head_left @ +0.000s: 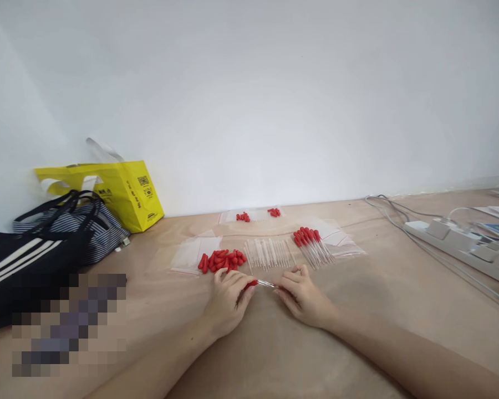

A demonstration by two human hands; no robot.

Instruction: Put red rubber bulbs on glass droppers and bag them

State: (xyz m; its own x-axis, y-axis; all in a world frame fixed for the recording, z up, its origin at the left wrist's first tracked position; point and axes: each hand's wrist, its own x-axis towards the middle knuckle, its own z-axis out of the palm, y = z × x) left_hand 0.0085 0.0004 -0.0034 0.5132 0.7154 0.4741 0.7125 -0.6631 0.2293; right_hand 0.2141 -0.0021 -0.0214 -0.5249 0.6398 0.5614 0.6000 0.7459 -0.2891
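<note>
Between my two hands a thin clear stick point(266, 283) lies roughly level, with a red cap point(252, 283) at its left end. My left hand point(228, 299) pinches the red cap. The fingers of my right hand point(301, 293) are closed on the stick's right end. Beyond my left hand is a pile of loose red caps point(222, 259). A row of clear sticks without caps point(269, 252) lies in the middle. Several sticks with red caps point(314, 246) are grouped beyond my right hand.
Clear plastic bags point(195, 252) lie at left and more bags point(341, 238) at right. A bag with small red pieces point(251, 215) is near the wall. A yellow bag point(137, 194) and black bag point(37, 266) stand left; a power strip point(457, 244) with cables is right.
</note>
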